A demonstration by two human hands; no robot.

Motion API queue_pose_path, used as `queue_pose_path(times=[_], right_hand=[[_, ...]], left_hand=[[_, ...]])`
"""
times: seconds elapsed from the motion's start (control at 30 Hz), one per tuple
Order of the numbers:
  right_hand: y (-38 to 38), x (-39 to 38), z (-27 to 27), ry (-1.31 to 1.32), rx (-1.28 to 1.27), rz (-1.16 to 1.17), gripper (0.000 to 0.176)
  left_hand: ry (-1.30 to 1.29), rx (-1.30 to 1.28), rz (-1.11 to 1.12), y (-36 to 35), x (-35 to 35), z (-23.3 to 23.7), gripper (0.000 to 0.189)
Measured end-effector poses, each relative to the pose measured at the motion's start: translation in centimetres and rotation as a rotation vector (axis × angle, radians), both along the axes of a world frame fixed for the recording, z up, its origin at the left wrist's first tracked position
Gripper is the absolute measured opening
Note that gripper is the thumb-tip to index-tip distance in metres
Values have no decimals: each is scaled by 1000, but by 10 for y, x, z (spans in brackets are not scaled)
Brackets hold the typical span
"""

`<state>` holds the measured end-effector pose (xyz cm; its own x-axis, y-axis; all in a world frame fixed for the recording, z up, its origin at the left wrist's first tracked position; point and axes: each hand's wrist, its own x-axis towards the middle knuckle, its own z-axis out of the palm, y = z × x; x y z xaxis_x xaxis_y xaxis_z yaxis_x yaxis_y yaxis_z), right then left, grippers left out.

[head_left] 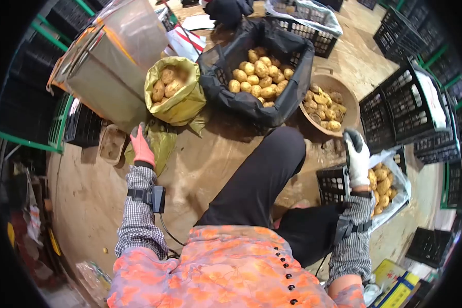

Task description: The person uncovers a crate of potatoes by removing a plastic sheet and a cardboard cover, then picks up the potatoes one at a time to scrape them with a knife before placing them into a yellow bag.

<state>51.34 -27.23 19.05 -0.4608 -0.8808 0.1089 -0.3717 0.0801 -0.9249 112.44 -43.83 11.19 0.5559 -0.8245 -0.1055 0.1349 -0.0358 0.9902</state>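
Observation:
My left hand [142, 146], in a red glove with grey fingertips, points forward with its fingers stretched and nothing visible in them. It is just below a yellow woven sack [194, 109] with its top rolled open and several large potatoes [165, 88] inside. My right hand [358, 159], in a white glove with dark fingertips, also has its fingers out and shows nothing held. It lies between a brown basin [353, 97] of small, rough potatoes [324, 109] and a lined black crate [333, 185] with potatoes [382, 186].
Ahead stands a black-lined crate [226, 105] of potatoes [262, 77]. Black crates [395, 110] are stacked at the right. A grey, board-like stack [105, 77] and a small tray [112, 145] are at the left. Another person's dark clothing [228, 9] shows at the top.

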Motion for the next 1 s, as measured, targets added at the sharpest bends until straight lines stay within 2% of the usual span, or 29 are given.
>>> queue_pose_path(times=[0.07, 0.13, 0.17, 0.2, 0.27, 0.33, 0.4, 0.43, 0.47, 0.53, 0.6, 0.63, 0.67, 0.7, 0.73, 0.77, 0.8, 0.83, 0.87, 0.93, 0.97, 1.0], right_hand=[[10, -10, -13, 35, 43, 20, 26], [30, -11, -15, 64, 179, 1, 29], [39, -14, -18, 80, 252, -6, 31], [45, -18, -23, 82, 306, -25, 32], [50, -24, -31, 88, 385, -67, 35], [39, -23, -47, 100, 413, -126, 37], [-2, 9, -38, 211, 483, -52, 37], [-32, 33, -37, 119, 394, 47, 39], [-64, 56, -43, -21, 277, 130, 42], [-150, 139, -12, -92, 207, 335, 50], [-229, 197, -12, 33, 161, 512, 51], [-269, 223, -18, 219, 90, 597, 51], [-307, 252, -20, 318, 13, 689, 54], [-342, 281, -20, 334, 22, 773, 57], [-371, 306, -29, 543, -49, 726, 64], [-401, 324, -49, 698, -117, 708, 74], [-424, 344, -59, 805, -87, 735, 76], [-440, 363, -63, 927, 9, 758, 73], [-452, 381, -66, 1048, 108, 777, 71], [-467, 405, -86, 1093, 359, 857, 58], [-471, 407, -109, 901, 244, 900, 46], [-470, 406, -134, 826, 252, 833, 41]], left_hand=[[24, 8, -11, -23, -3, -7, 54], [-29, -38, -138, -28, -11, -6, 57], [-769, -265, -251, -34, 5, -35, 52], [-756, -258, -240, -44, 2, -34, 52], [306, 47, -74, -71, -14, -23, 46], [441, 51, -60, -81, -13, -34, 39], [427, 74, -75, -83, -20, -36, 38], [527, 93, -141, -86, -16, -47, 35], [481, 134, -255, -82, -19, -36, 35], [248, 8, -288, -83, -9, -87, 32], [208, -49, -242, -77, -14, -93, 30], [150, -117, -223, -75, -19, -88, 28], [-487, -14, -242, -71, -22, -63, 24], [-373, 46, -202, -69, -20, -75, 16], [-259, 104, -163, -69, -17, -86, 13], [-87, 72, -125, -68, -16, -88, 15], [82, 36, -86, -71, -20, -86, 18], [180, -9, -16, -84, -35, -45, 24], [455, -45, -22, -82, -33, -45, 33], [697, 79, 28, -90, -28, -43, 35], [739, 52, 76, -94, -28, -42, 36], [649, 88, 2, -92, -24, -53, 39]])
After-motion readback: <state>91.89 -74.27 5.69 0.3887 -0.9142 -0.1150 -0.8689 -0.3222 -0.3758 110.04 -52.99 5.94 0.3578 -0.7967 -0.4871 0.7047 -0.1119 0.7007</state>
